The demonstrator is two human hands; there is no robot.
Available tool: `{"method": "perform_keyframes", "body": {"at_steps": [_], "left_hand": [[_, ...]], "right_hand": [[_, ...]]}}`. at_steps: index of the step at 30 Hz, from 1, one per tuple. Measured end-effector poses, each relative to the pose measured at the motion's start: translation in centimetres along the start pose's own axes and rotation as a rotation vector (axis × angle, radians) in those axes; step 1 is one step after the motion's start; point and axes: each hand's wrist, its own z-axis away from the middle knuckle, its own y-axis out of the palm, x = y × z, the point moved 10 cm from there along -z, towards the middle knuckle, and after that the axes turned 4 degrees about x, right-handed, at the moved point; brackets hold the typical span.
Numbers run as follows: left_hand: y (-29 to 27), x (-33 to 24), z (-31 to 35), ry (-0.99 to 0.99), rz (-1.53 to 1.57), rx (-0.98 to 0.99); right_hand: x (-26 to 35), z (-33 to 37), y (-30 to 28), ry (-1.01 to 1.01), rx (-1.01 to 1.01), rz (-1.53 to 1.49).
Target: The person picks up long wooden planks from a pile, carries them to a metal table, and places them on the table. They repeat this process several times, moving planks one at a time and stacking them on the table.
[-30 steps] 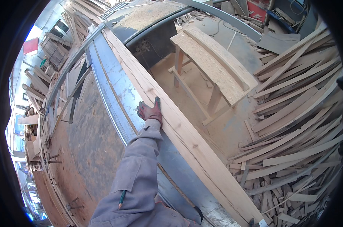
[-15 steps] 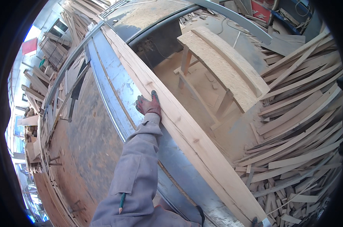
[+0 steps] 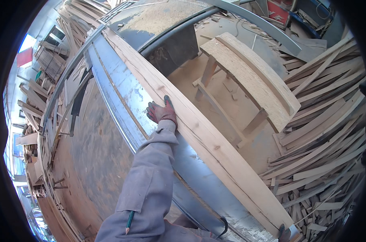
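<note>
Sawdust coats the workshop counter [image 3: 94, 149], with a metal strip [image 3: 126, 101] running along its edge. On that edge lies a long plank [image 3: 207, 141]. The gloved left hand [image 3: 162, 113] presses flat on the plank's near edge, fingers spread, clamped on nothing. Wood offcuts [image 3: 324, 133] pile beside a sawhorse [image 3: 251, 80]. No right-hand grip shows.

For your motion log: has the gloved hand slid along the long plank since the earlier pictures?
No. The left hand rests at the same spot on the plank, beside the metal table.
</note>
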Motion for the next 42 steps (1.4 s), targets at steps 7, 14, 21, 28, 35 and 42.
{"method": "perform_keyframes", "body": {"at_steps": [7,14,21,28,35,42], "left_hand": [[0.4,-0.1,-6.7,-0.016,0.009,-0.043],[0.0,-0.8,-12.8,-0.018,0.024,-0.034],[-0.1,-1.4,-19.4,-0.020,0.010,-0.011],[-0.9,-2.5,-26.5,0.005,0.007,-0.039],[-1.1,-3.0,-34.0,-0.040,-0.018,-0.029],[-0.8,-3.8,-41.8,-0.034,0.000,-0.029]], "right_hand": [[4.2,1.1,2.5,0.000,0.029,-0.045],[11.0,2.9,5.2,-0.026,0.028,0.020],[19.3,5.7,8.0,-0.098,0.001,0.048],[22.0,5.4,12.2,0.054,0.224,0.527],[27.2,7.1,13.4,-0.025,-0.037,0.181],[41.6,14.5,15.9,-0.184,-0.109,0.060]]}}
